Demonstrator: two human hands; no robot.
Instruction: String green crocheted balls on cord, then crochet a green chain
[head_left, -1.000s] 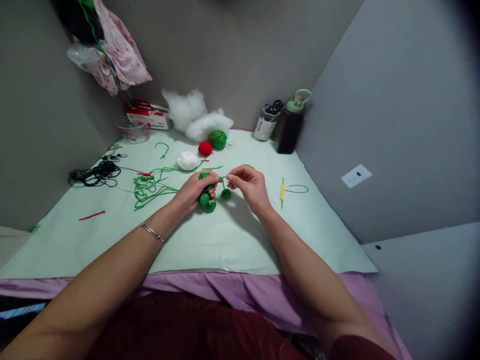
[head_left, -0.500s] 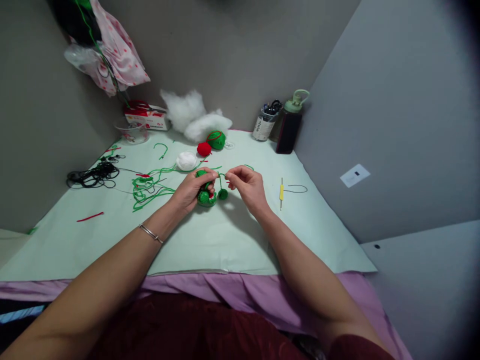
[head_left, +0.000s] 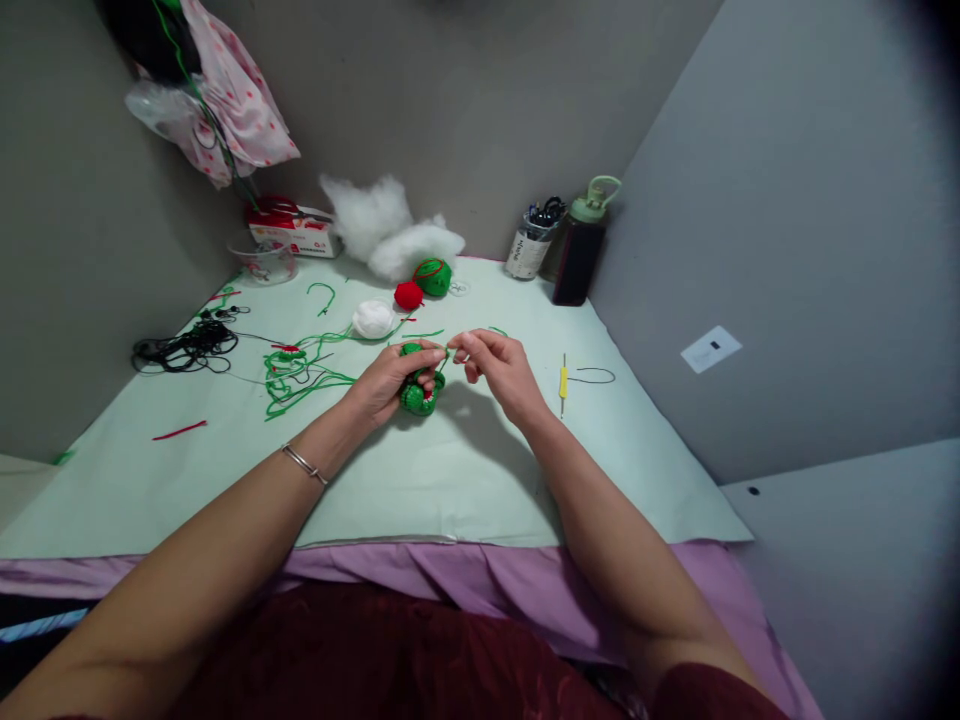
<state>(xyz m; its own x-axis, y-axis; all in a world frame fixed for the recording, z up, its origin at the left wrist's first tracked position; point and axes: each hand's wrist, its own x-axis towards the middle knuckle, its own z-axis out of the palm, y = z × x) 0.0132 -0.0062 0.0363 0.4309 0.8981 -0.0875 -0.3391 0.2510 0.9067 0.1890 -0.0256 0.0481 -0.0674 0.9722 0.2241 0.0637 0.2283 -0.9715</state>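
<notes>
My left hand (head_left: 386,380) is closed around a green crocheted piece (head_left: 417,400) with rounded lumps and a small red and white part. Its thumb and forefinger meet at the upper right of the piece, where a short green yarn strand (head_left: 448,356) shows. Close beside the left fingertips, my right hand (head_left: 496,368) has its thumb and forefinger pinched on the end of that yarn. The pinch itself is too small to see clearly. Left fingers cover part of the crocheted piece.
Behind the hands lie a white yarn ball (head_left: 373,319), a red ball (head_left: 409,295), a green ball (head_left: 433,278) and white stuffing (head_left: 416,250). Tangled green yarn (head_left: 289,385) and black cord (head_left: 191,348) are at left. A yellow-handled crochet hook (head_left: 563,383) lies right, a bottle (head_left: 581,245) behind.
The small green ball that hung from the strand now rests against the crocheted piece. My left hand has shifted slightly right, and the fingertips of both hands are closer together.
</notes>
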